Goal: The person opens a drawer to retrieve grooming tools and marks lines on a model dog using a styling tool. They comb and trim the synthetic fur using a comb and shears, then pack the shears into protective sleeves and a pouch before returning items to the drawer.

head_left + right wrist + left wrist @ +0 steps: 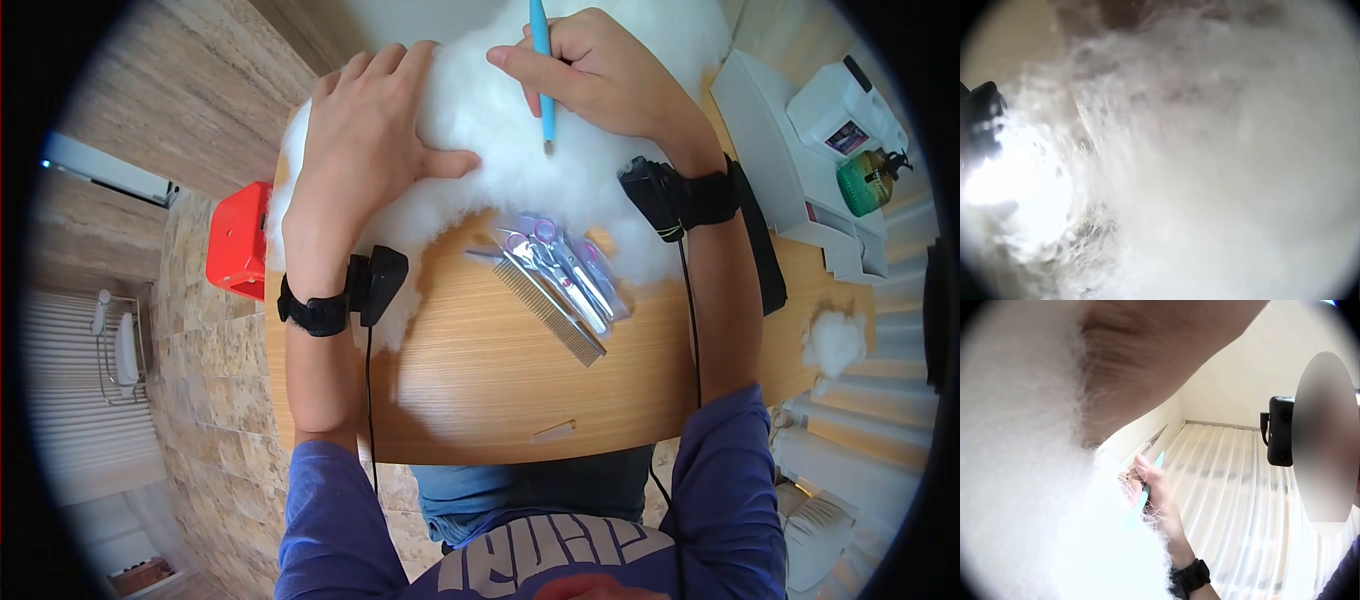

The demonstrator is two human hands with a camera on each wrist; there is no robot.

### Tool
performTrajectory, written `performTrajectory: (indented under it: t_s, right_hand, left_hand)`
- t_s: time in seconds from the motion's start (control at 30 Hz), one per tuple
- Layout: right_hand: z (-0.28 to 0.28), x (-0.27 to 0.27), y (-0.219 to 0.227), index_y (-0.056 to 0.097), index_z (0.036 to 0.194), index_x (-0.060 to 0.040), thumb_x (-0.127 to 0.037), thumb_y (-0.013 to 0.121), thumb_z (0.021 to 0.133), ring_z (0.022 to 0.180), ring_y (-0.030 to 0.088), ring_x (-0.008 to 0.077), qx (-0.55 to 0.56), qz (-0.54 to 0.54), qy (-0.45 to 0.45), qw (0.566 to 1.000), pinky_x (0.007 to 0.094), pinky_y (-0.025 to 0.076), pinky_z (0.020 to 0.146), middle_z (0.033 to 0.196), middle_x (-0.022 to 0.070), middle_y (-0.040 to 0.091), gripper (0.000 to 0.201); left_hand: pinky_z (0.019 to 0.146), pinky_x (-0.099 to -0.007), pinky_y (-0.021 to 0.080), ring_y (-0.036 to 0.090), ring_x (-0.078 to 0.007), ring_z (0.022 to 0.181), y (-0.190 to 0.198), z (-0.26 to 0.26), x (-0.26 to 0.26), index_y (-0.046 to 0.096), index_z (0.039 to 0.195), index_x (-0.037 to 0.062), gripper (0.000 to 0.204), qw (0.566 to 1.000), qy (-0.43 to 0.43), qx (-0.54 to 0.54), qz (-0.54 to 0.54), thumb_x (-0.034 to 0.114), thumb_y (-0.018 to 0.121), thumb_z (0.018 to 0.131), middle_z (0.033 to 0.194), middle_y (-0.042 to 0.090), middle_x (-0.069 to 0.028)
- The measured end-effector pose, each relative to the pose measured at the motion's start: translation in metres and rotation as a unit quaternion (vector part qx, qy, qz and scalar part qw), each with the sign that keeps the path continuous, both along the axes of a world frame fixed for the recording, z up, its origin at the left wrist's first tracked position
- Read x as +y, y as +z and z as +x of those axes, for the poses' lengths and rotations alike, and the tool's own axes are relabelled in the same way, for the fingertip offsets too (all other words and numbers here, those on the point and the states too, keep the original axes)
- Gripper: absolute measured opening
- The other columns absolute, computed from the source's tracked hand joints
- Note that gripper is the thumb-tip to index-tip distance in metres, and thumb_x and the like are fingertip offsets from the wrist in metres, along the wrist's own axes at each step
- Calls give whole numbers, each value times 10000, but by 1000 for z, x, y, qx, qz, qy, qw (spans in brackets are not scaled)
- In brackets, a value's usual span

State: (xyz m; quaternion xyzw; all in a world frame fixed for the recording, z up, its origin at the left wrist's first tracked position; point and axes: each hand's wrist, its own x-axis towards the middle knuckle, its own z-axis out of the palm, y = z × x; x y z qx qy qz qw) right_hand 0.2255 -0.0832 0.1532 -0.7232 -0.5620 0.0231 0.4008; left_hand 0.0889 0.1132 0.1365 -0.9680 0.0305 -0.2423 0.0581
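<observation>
Left hand [365, 135] laid on the white fluffy mass [485, 125] covering the far part of the counter [480, 400]; its fingers are extended, the thumb spread toward the right. Right hand [610, 80], to its right, pinches 1 blue tool [542, 50] between thumb and fingers, over the mass; whether its tip touches cannot be told. Nearer, 1 metal comb [550, 312] lies beside pink-ringed scissors [568, 272]. A red stool [236, 242] stands at left, a green pump bottle [863, 187] at right.

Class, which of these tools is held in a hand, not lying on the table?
The slim blue tool: the right hand grips it, while the metal comb and pink-ringed scissors lie on the table.
</observation>
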Motion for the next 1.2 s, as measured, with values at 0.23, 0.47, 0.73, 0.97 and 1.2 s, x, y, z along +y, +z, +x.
performTrajectory:
  t_s: [0.23, 0.47, 0.73, 0.97, 1.2]
  right_hand:
    - [6, -8, 3, 690, 645, -29, -271, 601, 1038, 483, 523, 104, 77, -39, 13, 996, 281, 405, 495, 536, 42, 606, 470]
    - [23, 2, -14, 757, 860, -5, -266, 545, 1081, 635, 574, 65, 169, 176, 28, 969, 211, 451, 602, 751, 35, 702, 402]
    - [0, 4, -4, 756, 924, 21, -196, 609, 1042, 692, 592, 86, 128, 137, 55, 981, 225, 472, 656, 786, 52, 702, 288]
    - [2, 3, -9, 602, 615, -26, -297, 581, 1049, 521, 424, 75, 59, 19, 4, 998, 275, 334, 523, 596, -4, 520, 512]
    - [11, -1, -12, 604, 614, -23, -286, 580, 1049, 545, 437, 70, 48, 13, 31, 998, 271, 338, 542, 590, -8, 509, 509]
  left_hand:
    - [1107, -483, 407, 564, -346, 1276, -2, 1, 2, 537, 1407, 25, 994, 1000, -3, -11, 2, 468, 902, 596, 1334, 628, -172]
    - [1099, -486, 408, 569, -350, 1264, -2, 2, 3, 548, 1386, 33, 964, 1000, -3, -11, -11, 452, 900, 592, 1306, 637, -158]
    - [1102, -480, 404, 542, -345, 1306, -2, 2, 4, 544, 1391, 28, 954, 1000, 1, 2, -18, 451, 895, 611, 1351, 619, -156]
    - [1110, -482, 396, 542, -342, 1308, -3, 1, 3, 541, 1395, 29, 956, 1000, 9, 0, -13, 451, 895, 614, 1361, 614, -159]
    - [1122, -483, 387, 538, -347, 1315, -3, 1, 4, 537, 1402, 26, 964, 1000, 6, 1, -15, 466, 890, 621, 1372, 610, -167]
